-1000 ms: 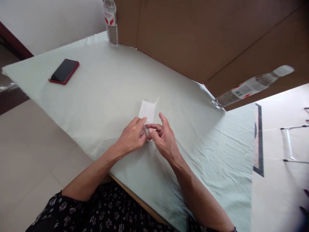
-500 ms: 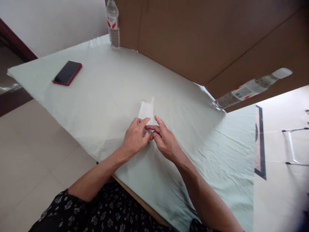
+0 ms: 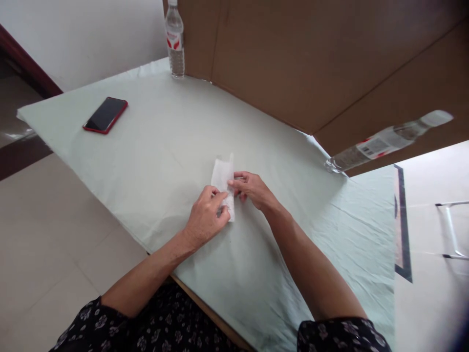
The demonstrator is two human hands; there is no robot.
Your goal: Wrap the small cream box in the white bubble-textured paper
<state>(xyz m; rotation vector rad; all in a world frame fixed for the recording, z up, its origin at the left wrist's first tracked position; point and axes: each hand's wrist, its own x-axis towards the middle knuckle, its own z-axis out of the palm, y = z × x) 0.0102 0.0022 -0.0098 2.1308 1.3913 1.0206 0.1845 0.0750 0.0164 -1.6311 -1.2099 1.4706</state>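
Note:
A folded white tissue (image 3: 223, 171) lies lengthwise on the cloth in front of me, with its right edge standing up a little. My left hand (image 3: 206, 212) is closed over its lower left part, thumb and fingers bent onto it. From the other side my right hand (image 3: 252, 188) pinches the tissue's right edge, thumb on top and fingers behind. The lower part of the tissue looks crumpled between my hands, and the left fingers partly cover it.
Pale green cloth (image 3: 154, 161) covers the table. A phone in a red case (image 3: 106, 115) lies at the left. One upright water bottle (image 3: 175, 46) and another bottle (image 3: 384, 143) at the right stand against a large brown cardboard panel (image 3: 278, 63).
My right hand has moved up and away from my left fingers to the tissue's right edge. More of the tissue's lower part now shows. The view has shifted slightly.

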